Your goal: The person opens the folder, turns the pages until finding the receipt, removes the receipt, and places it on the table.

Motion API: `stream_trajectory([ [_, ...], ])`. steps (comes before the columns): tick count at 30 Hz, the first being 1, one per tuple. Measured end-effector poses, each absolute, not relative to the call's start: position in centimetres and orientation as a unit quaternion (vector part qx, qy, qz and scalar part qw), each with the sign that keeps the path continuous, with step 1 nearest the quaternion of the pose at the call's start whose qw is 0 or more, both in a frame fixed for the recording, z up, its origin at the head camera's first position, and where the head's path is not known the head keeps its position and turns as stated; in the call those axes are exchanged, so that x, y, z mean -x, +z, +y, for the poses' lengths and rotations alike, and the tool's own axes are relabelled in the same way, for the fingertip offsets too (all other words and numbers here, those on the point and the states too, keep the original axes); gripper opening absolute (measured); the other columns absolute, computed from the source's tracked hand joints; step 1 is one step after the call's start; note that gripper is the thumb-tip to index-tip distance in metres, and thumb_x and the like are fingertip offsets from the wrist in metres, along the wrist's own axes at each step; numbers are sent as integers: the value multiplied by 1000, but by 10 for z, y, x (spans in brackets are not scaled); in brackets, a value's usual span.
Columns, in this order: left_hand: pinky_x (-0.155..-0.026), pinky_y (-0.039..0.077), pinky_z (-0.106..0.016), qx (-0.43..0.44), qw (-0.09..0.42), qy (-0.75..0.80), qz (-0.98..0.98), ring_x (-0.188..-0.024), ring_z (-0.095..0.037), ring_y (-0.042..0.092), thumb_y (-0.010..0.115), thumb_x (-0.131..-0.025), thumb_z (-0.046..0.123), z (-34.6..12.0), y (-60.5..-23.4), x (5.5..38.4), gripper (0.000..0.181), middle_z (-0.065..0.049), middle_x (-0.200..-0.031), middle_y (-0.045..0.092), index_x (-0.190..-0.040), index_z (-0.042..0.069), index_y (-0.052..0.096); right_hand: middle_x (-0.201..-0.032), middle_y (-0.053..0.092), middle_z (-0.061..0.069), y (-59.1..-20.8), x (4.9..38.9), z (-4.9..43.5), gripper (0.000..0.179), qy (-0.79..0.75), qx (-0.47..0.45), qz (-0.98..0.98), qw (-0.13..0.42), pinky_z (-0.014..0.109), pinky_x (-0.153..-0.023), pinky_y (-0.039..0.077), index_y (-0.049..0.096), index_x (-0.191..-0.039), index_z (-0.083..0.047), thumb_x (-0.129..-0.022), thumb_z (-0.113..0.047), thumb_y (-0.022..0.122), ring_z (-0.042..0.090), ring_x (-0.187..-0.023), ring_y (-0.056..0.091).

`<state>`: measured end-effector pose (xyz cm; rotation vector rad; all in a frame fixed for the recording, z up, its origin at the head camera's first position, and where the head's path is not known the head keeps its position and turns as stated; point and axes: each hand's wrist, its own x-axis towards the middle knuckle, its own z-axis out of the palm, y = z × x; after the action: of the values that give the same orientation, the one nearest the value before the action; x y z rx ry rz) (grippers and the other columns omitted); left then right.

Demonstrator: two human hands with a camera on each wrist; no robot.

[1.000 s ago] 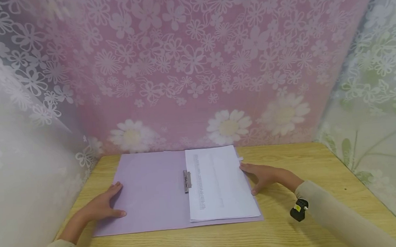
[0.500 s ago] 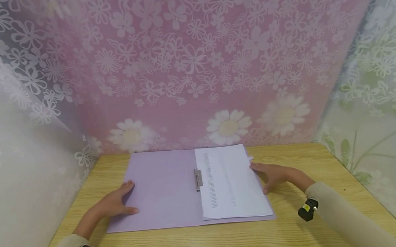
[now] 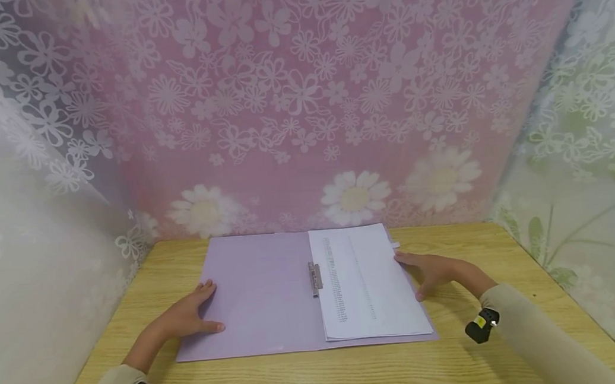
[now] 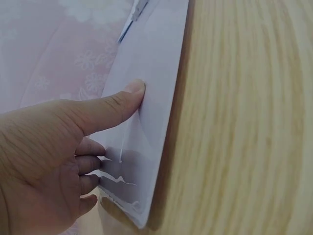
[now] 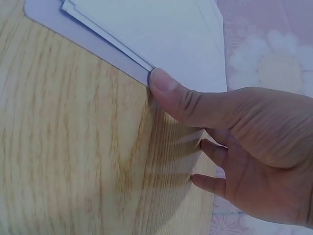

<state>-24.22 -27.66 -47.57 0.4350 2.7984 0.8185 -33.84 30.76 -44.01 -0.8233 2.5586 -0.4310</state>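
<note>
As it lies unfolded on the wooden counter, the pale purple folder has its long axis running left to right across the view. The left hand is at one end of it, so the folder reaches away to that hand's right; the thumb touches the bare left half, well apart from the fingers, which are at the left edge. The right hand is at the opposite end, with the folder to its left; its thumb touches the right edge low down, and the index finger touches higher up, just below a small white tab that sticks out past the edge. Neither hand is clamped round anything: on both, thumb and fingers stand apart. The right hand is the nearer one to the white papers, which cover most of the folder's right half, their columns of print too small to read. A metal clip sits at the papers' left edge, near the folder's middle. That even placing, one hand at each end with the clip between, appears to be what any shift of the folder would turn on. Behind the counter is a pink flowered cloth.
</note>
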Motion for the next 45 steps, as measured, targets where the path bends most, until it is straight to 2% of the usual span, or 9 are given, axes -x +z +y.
stream_trajectory([
  [8, -119, 22, -68, -136, 97, 285, 944, -149, -58, 16, 90, -74, 37, -267, -468, 244, 108, -39, -159, 23, -149, -17, 34, -162, 23, 35, -441, 342, 308, 108, -164, 293, 917, 216, 68, -119, 23, 26, -156, 11, -76, -26, 90, 56, -149, 21],
  [14, -120, 23, -67, -148, 87, 311, 935, -150, -56, 19, 82, -86, 36, -240, -463, 246, 94, -36, -160, 28, -151, -13, 36, -159, 34, 33, -440, 348, 303, 93, -131, 287, 930, 186, 65, -117, 31, 32, -154, 10, -84, -24, 83, 53, -147, 32],
  [19, -122, 24, -64, -163, 73, 312, 933, -151, -52, 23, 74, -93, 36, -206, -462, 260, 82, -32, -160, 32, -152, -9, 38, -155, 39, 34, -439, 359, 300, 81, -189, 257, 936, 150, 68, -115, 32, 37, -152, 10, -91, -26, 76, 56, -144, 33],
  [23, -124, 24, -60, -176, 65, 324, 927, -152, -50, 24, 71, -96, 31, -173, -465, 272, 77, -31, -160, 33, -153, -7, 38, -154, 41, 34, -444, 373, 300, 73, -240, 248, 931, 120, 66, -115, 35, 35, -152, 12, -98, -24, 69, 54, -143, 37],
  [28, -125, 22, -57, -189, 60, 337, 920, -154, -45, 24, 71, -96, 31, -130, -473, 280, 78, -27, -163, 30, -156, -3, 35, -159, 32, 33, -452, 387, 298, 67, -344, 223, 905, 114, 64, -118, 30, 27, -156, 11, -103, -15, 59, 52, -148, 31],
  [33, -126, 21, -55, -210, 56, 329, 919, -156, -41, 20, 70, -95, 36, -99, -488, 283, 85, -23, -167, 24, -159, -1, 28, -163, 21, 33, -456, 397, 292, 68, -420, 213, 875, 113, 63, -120, 26, 19, -158, 9, -104, -9, 56, 52, -150, 24],
  [39, -125, 22, -59, -236, 49, 306, 921, -156, -42, 19, 74, -91, 46, -83, -500, 286, 98, -19, -169, 22, -162, 3, 22, -166, 17, 29, -461, 406, 284, 72, -449, 167, 868, 128, 61, -121, 27, 15, -161, 5, -105, -12, 56, 49, -152, 22],
  [45, -126, 18, -60, -263, 57, 258, 928, -158, -38, 16, 67, -96, 49, -78, -503, 286, 93, -15, -170, 18, -164, 8, 18, -164, 18, 34, -462, 410, 276, 72, -448, 148, 872, 127, 60, -122, 24, 15, -159, 10, -104, -11, 56, 51, -151, 22],
])
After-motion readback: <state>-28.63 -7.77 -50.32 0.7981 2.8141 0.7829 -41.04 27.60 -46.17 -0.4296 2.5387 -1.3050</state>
